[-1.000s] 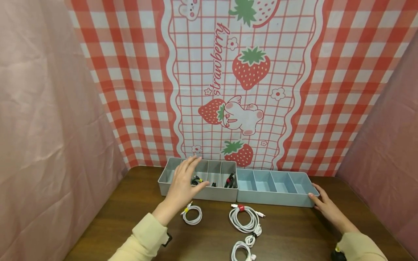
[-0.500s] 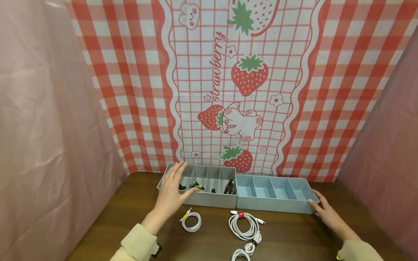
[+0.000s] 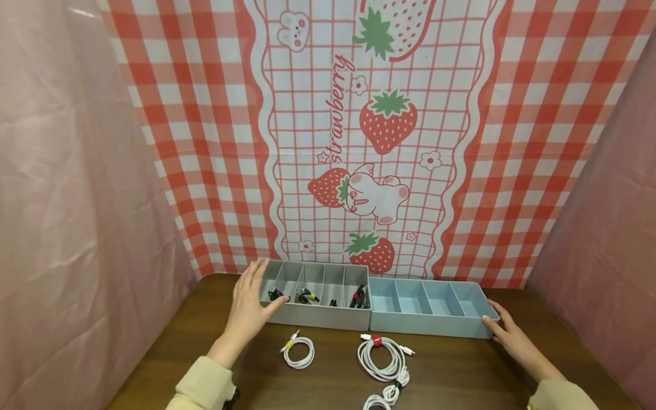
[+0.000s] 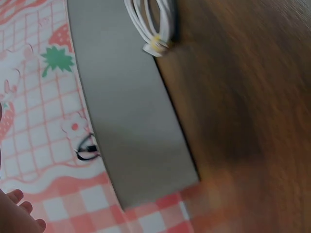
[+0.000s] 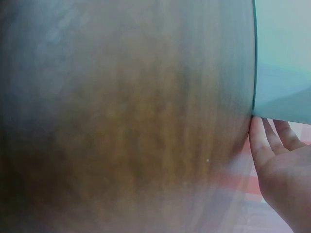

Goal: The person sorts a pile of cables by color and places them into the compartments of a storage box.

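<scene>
My left hand [image 3: 246, 304] is at the left end of a grey divided organizer box [image 3: 318, 316], fingers extended and thumb apart, overlapping its corner in the head view. Bundled black cables [image 3: 359, 296] lie in several of its compartments. At the other side, my right hand [image 3: 517, 339] touches the right end of a light blue divided box [image 3: 427, 325], thumb near its front corner. The right wrist view shows its straight fingers [image 5: 261, 141] against the blue box's end wall [image 5: 284, 58]. The two boxes stand end to end.
On the brown table [image 3: 328, 378], in front of the boxes, lie a coiled white cable with a yellow tie [image 3: 299, 353], a larger white coil with a red tie [image 3: 381, 359], and more white cable bundles [image 3: 396, 393]. A checked strawberry cloth [image 3: 384, 125] hangs close behind.
My left hand has moved left, from over the grey box's compartments to its left end, uncovering black cables there. The right hand keeps its place at the blue box. The head view has shifted slightly.
</scene>
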A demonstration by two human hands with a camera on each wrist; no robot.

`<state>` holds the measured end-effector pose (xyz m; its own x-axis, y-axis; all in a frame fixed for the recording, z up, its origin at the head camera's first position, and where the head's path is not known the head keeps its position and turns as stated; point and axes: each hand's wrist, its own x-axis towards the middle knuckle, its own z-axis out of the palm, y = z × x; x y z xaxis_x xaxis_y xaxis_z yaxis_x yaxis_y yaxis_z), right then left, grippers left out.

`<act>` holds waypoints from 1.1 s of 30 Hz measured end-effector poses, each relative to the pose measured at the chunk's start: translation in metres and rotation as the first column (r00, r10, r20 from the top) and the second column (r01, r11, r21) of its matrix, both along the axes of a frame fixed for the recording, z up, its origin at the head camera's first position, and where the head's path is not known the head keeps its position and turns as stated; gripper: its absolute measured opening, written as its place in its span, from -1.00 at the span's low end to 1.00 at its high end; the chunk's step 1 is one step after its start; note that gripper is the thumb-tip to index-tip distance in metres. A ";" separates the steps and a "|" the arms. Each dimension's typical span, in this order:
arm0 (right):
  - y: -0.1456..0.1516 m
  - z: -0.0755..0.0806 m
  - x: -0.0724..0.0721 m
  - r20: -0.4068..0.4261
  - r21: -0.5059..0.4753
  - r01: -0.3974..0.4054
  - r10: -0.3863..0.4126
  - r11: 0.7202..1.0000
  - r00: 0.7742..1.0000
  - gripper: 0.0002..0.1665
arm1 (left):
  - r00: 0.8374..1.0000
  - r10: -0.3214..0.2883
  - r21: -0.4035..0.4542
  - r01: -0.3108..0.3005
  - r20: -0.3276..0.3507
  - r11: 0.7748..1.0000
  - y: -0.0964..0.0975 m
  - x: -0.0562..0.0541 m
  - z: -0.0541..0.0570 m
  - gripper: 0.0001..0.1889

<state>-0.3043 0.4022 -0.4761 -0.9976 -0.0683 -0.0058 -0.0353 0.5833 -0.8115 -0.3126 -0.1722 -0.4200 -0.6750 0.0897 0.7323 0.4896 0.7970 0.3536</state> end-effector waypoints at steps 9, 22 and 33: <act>-0.001 -0.004 0.000 -0.067 0.033 0.008 -0.006 0.999 0.998 -0.21 | 0.993 0.017 0.085 -0.027 0.116 0.996 -0.022 -0.009 -0.015 0.02; 0.001 -0.001 -0.001 -0.033 0.009 0.002 -0.002 1.000 0.999 -0.18 | 0.944 0.011 0.112 -0.050 0.329 0.992 -0.039 -0.023 -0.029 0.06; 0.001 -0.001 -0.001 -0.033 0.013 -0.013 0.014 1.000 0.999 -0.18 | 0.850 -0.016 0.142 -0.070 0.526 0.987 -0.047 -0.031 -0.036 0.09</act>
<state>-0.3052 0.4032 -0.4776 -0.9963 -0.0820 0.0263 -0.0700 0.5930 -0.8021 -0.3438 -0.2188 -0.4563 -0.9623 -0.0161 0.2716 0.1763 0.7234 0.6675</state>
